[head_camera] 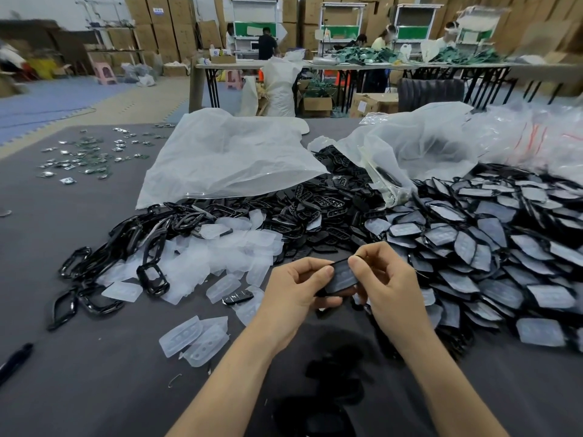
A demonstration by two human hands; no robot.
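We hold one black key shell [342, 277] over the grey desk [79, 373]. The left grip [293, 294] pinches its lower end and the right grip [385, 288] pinches its top. A heap of filled shells [504, 247] lies at 3 o'clock, with clear pads [220, 257] and black frames [126, 244] at 10 o'clock.

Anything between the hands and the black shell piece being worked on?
Nothing visible. The left hand and right hand both pinch the black shell piece, one at each end with thumbs on top, over the grey table.
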